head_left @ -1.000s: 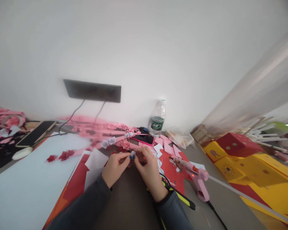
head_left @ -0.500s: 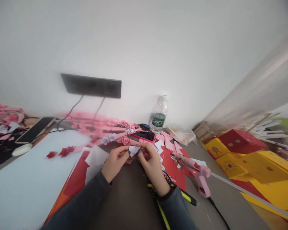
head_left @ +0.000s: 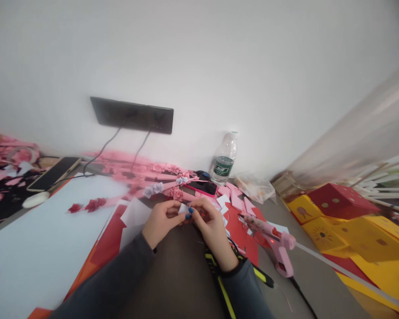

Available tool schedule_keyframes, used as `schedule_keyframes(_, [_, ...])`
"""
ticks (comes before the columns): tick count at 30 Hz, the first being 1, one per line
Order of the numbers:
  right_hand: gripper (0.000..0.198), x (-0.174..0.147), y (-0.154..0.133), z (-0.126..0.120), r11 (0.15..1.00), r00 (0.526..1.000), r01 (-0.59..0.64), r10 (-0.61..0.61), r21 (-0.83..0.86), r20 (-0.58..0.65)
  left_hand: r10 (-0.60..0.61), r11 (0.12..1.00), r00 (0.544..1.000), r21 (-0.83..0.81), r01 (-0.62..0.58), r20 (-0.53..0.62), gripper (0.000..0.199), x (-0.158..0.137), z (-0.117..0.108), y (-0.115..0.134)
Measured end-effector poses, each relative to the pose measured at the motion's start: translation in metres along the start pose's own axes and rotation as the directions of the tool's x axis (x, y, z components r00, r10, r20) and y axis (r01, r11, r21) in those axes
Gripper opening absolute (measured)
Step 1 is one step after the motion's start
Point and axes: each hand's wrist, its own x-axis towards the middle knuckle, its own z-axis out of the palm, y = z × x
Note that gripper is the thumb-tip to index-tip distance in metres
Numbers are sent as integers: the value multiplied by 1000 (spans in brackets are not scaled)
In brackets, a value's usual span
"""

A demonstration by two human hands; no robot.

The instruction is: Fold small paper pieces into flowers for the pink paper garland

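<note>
Both hands (head_left: 162, 223) pinch a small white paper piece (head_left: 183, 208) between them.

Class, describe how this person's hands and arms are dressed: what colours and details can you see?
Long, dark grey-blue sleeves end near the wrists. The left hand and right hand wear no gloves; bright blue shows on nails. A blackish edge marks the right cuff.

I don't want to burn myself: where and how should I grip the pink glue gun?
Probably by the handle, coming from the near right: it juts towards you, while the nozzle points left and away. The red light is lit, so that tip may be hot.
</note>
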Motion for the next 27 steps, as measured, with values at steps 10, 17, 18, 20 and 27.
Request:
schedule_keyframes(10, [12,2,3,-3,1000,1000,-1,1,24,-7,-28,998,999,-50,30,31,32,2,-4,-2])
schedule_keyframes(17, [11,-1,0,0,996,998,60,-60,-72,-7,-13,999,1000,-33,12,-7,31,1,-3,-1])
schedule_keyframes(18, [11,-1,-1,0,993,998,64,-66,-101,-15,11,1000,1000,-16,-12,-9,29,1,-2,-1])
schedule_keyframes(20, [12,-2,-3,2,986,996,70,-77,-153,-41,53,998,999,24,-53,-8,25,-1,1,-1])
schedule_keyframes(27, [15,-1,-2,4,944,988,110,-138,-312,-69,60,997,998,41,-61,8,23,-2,5,-4])
